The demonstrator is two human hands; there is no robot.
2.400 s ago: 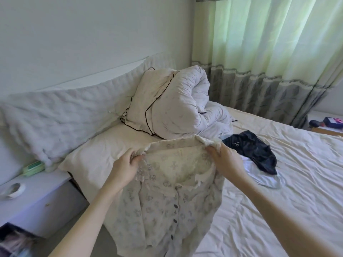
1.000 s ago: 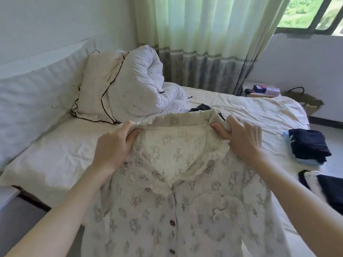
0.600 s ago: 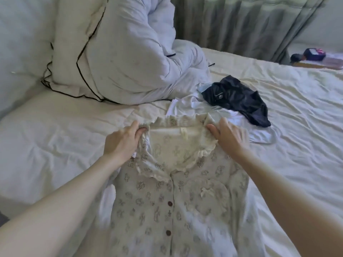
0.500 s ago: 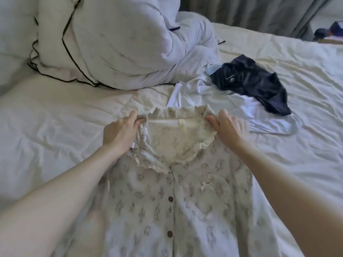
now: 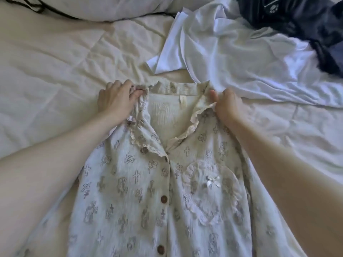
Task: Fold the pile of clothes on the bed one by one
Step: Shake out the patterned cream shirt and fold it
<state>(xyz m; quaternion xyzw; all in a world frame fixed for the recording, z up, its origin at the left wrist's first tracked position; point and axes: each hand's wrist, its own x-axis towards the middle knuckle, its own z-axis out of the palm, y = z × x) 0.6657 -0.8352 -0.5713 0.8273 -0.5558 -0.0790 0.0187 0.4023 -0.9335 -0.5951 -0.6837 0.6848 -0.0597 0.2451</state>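
Shirt [image 5: 141, 197]: pale, printed with crosses, frilled collar, 2 brown buttons showing, bow on lace pocket; lies front-up on the bed sheet [image 5: 46, 71].
Left hand [image 5: 116, 101]: pinches the collar's left end.
Right hand [image 5: 227, 104]: grips the collar's right end.
Beyond: white garment [image 5: 232, 49], dark garment [image 5: 306, 17].

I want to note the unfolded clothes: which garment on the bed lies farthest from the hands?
The dark navy garment, crumpled at the top right. The white shirt lies between it and the printed button shirt.

Plenty of bare bed sheet [image 5: 46, 58] on the left of the frame. Upper right is crowded: white garment [image 5: 232, 45] just beyond the shirt [image 5: 130, 182] collar, dark garment [image 5: 304, 17] piled on it, pillow [image 5: 104, 6] along the top edge.
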